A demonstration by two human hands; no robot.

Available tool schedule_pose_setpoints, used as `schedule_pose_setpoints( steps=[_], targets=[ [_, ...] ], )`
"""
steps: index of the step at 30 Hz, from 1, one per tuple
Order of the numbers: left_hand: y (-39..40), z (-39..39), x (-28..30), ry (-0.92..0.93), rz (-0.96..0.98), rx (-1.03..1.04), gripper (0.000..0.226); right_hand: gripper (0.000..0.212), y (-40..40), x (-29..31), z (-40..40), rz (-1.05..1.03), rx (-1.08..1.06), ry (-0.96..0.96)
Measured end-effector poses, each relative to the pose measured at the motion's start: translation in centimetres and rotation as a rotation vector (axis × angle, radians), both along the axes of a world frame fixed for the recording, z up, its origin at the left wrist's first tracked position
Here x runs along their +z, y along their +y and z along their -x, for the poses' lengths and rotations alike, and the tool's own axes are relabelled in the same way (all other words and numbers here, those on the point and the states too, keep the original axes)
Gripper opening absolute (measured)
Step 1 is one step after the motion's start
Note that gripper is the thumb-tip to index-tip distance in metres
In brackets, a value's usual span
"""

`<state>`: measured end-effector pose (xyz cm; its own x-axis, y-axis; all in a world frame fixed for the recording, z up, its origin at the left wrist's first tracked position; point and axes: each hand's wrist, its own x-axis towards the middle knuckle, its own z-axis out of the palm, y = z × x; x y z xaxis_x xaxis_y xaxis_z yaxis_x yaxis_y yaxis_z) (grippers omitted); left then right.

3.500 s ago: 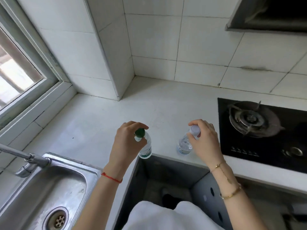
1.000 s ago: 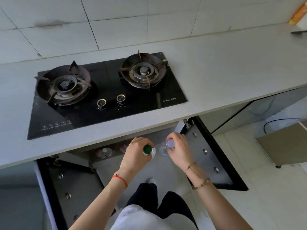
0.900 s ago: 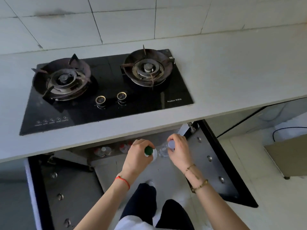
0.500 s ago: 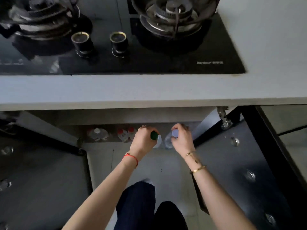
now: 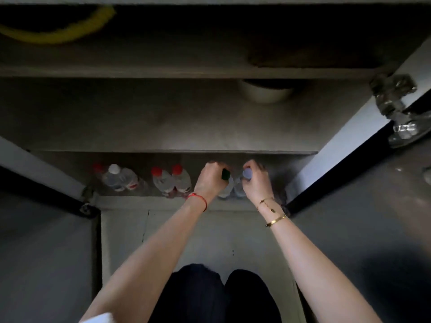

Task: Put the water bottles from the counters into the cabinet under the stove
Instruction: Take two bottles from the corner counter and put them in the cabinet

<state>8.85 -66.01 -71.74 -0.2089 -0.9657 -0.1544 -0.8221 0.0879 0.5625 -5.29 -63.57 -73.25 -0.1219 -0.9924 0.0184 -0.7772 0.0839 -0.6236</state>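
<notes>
At the front edge of the cabinet floor point(image 5: 121, 202), towards its right end, two water bottles are standing side by side with their long axes upright, caps towards the camera. The green-capped bottle point(image 5: 225, 185) is sitting directly below the left hand point(image 5: 211, 180), whose fingers are curling down over the cap and pinching it from above. The pale-capped bottle point(image 5: 241, 186) is sitting directly below the right hand point(image 5: 256, 183), whose fingers are closing round its cap and neck in the same way. The two bottles are just beside each other, probably touching at the body; blur prevents certainty. Whether their bases are resting on the cabinet floor or hanging just clear of it cannot be told.

Each hand is serving its own bottle, so neither needs to cross. Judgement: release is turning on the vertical line, with each bottle hanging straight down from the fingers, so a plain opening and upward withdrawal should be leaving both upright.

Further left along the same front edge, two red-capped bottles point(image 5: 171, 180) are standing as a pair just beside the left wrist. Beyond them, near the left corner, a white-capped bottle point(image 5: 120, 178) is standing with another red cap point(image 5: 98, 167) behind it. Both cabinet doors are hanging open.
</notes>
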Motion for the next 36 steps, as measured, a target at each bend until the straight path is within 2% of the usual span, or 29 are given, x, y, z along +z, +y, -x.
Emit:
schedule_pose_setpoints(
  steps=[12,16,20,26,32,36],
  targets=[
    [-0.8,1.5,-4.6,0.017,-0.019,0.004,0.037,0.024,-1.1,-3.7,2.2,-0.072,0.002,-0.010],
    [-0.1,1.8,-4.9,0.016,0.024,-0.006,0.037,0.032,-0.5,-3.3,2.3,-0.110,0.018,-0.020],
    [0.6,1.3,-4.7,0.022,0.041,-0.031,0.046,0.042,0.4,-3.0,2.3,-0.118,0.030,-0.026],
    [3.7,-1.8,-3.1,-0.008,0.166,-0.028,0.056,0.040,2.6,-1.2,1.9,0.073,0.051,0.063],
    [9.1,-8.2,0.0,0.031,0.359,0.172,0.052,0.041,4.6,2.4,-2.1,0.250,0.208,0.063],
    [13.5,-13.0,2.9,-0.024,0.439,0.291,0.054,0.045,6.0,5.9,-6.9,0.331,0.332,0.008]
  ],
)
